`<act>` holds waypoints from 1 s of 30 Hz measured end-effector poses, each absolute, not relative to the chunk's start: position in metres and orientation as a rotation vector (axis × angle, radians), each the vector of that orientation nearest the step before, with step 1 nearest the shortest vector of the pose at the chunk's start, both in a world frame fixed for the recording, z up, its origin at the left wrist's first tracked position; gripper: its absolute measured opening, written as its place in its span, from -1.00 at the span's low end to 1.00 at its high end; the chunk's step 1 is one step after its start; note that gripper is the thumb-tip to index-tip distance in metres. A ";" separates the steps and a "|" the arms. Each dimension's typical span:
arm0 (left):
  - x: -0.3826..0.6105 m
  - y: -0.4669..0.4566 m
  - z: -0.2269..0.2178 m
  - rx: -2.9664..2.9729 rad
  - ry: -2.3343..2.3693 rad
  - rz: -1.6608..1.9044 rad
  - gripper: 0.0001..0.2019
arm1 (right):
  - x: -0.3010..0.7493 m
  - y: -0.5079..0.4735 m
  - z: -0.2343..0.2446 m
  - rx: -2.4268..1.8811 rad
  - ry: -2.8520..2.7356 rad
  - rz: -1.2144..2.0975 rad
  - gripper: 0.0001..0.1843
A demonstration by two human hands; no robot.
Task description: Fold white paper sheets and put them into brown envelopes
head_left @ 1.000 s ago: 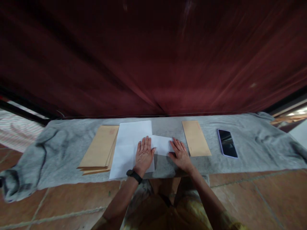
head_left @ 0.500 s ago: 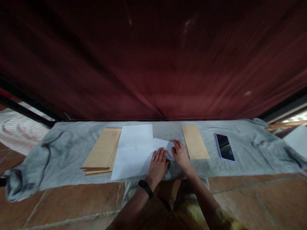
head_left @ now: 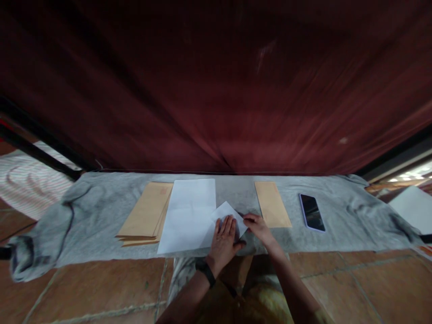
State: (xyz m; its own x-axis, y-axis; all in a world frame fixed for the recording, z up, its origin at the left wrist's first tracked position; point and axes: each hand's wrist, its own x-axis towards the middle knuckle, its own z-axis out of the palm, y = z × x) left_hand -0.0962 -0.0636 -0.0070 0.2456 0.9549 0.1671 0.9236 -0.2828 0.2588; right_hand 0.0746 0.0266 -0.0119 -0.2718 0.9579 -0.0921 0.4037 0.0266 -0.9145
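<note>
A small folded sheet of white paper (head_left: 227, 209) lies turned at an angle, its left side over a larger white sheet (head_left: 189, 211). My left hand (head_left: 224, 238) rests flat on the folded paper, fingers stretched out, and wears a dark band at the wrist. At the paper's right corner, my right hand (head_left: 258, 226) pinches the edge between thumb and fingers. Just beyond the right hand lies a single brown envelope (head_left: 272, 203). A stack of brown envelopes (head_left: 145, 209) sits left of the large sheet, partly touching it.
A phone (head_left: 312, 211) in a purple case lies on the right of the grey cloth (head_left: 340, 225) covering the narrow surface. Dark red fabric (head_left: 216, 90) hangs along the far edge. Tiled floor (head_left: 111, 288) shows in front, and a white object (head_left: 413, 209) stands at far right.
The folded paper has turned so that one corner points away from me. My right hand has shifted slightly nearer and now pinches its right corner. The left hand stays on it.
</note>
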 end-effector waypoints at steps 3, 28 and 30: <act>-0.088 -0.065 -0.001 2.365 1.910 0.440 -0.37 | 0.071 0.017 0.001 -1.316 -1.458 1.438 -0.72; -0.123 -0.015 0.007 0.949 1.699 1.281 -0.77 | 0.076 0.022 -0.004 -1.452 -1.437 1.130 -0.50; -0.124 -0.017 0.004 0.955 1.707 1.260 -0.69 | 0.079 0.026 -0.011 -1.467 -1.460 1.106 -0.52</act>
State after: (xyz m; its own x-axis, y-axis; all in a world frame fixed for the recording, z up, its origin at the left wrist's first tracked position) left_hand -0.1237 -0.0172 0.0039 -0.4016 0.9018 -0.1595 0.1135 0.2219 0.9685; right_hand 0.0789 0.0261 -0.0109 -0.0359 0.9978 -0.0565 0.3252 -0.0418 -0.9447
